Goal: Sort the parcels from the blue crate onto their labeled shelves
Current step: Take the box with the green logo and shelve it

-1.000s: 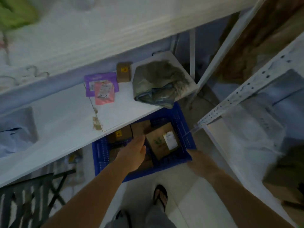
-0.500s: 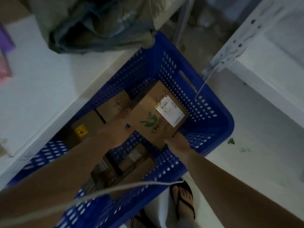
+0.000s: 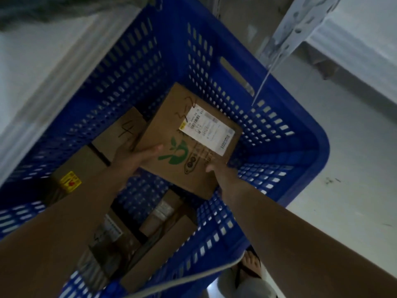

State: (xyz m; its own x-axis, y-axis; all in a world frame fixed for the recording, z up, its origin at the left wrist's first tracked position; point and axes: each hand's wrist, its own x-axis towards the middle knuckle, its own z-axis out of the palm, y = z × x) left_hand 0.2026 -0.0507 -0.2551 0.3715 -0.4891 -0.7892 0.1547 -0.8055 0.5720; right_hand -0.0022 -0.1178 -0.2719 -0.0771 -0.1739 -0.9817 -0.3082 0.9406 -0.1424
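A brown cardboard parcel [image 3: 171,127] with a white shipping label and a green logo sits tilted inside the blue crate [image 3: 300,145]. My left hand [image 3: 134,154] grips its left edge, thumb lying on top. My right hand [image 3: 217,168] holds its near right edge, fingers partly hidden under the box. Beneath and beside it lie several more brown parcels: one marked "4" [image 3: 122,130], one with a yellow sticker [image 3: 71,181], and others low in the crate [image 3: 163,218].
The crate stands on a pale floor, partly under a white shelf board [image 3: 43,67] at the left. A perforated metal shelf upright [image 3: 300,20] rises at the upper right. My sandalled foot [image 3: 250,265] is near the crate's front corner.
The camera has moved closer over the crate. Both hands went from reaching toward the crate to gripping the labelled parcel by its two sides.
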